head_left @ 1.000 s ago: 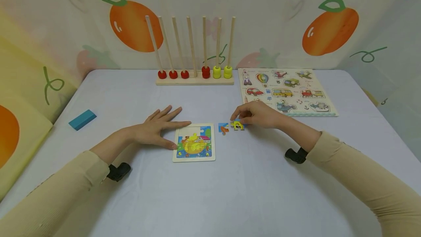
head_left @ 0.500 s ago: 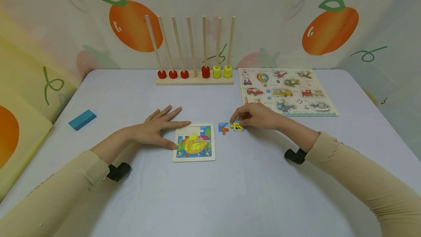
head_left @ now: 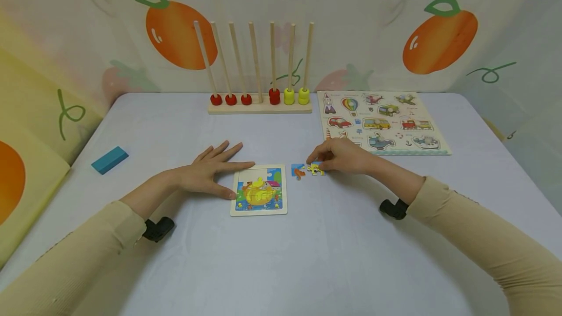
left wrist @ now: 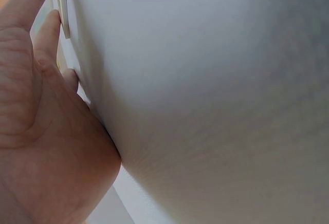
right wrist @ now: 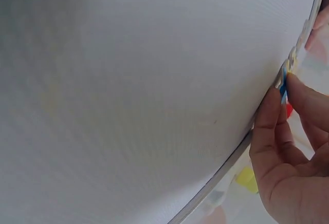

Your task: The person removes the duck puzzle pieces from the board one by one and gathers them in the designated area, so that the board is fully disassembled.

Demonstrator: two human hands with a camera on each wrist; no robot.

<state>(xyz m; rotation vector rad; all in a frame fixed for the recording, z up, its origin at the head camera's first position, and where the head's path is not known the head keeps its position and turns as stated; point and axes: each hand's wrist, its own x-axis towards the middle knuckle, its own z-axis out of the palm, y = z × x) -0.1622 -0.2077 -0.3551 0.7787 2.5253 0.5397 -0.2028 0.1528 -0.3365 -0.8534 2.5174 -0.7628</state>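
Observation:
A small jigsaw tray (head_left: 259,213) with a yellow duck picture lies at the middle of the table; bare board shows at its upper left. My left hand (head_left: 199,174) lies with fingers spread, its thumb and index finger touching the tray's left side. In the left wrist view, the fingers reach the tray edge (left wrist: 65,13). My right hand (head_left: 344,156) pinches a yellow and blue jigsaw piece (head_left: 316,169) between thumb and fingers, close to the tabletop. The right wrist view shows the piece's blue edge (right wrist: 283,85) in that pinch. A blue and orange jigsaw piece (head_left: 298,171) lies between tray and right hand.
Behind the hands stands a wooden peg rack (head_left: 260,109) with red and yellow beads. A vehicle puzzle board (head_left: 395,133) lies at the back right, partly behind the right hand. A blue block (head_left: 110,160) lies at the left.
In my right fingers the yellow and blue jigsaw piece has turned a little, and the hand has shifted very slightly. My left hand and the tray stay where they were.

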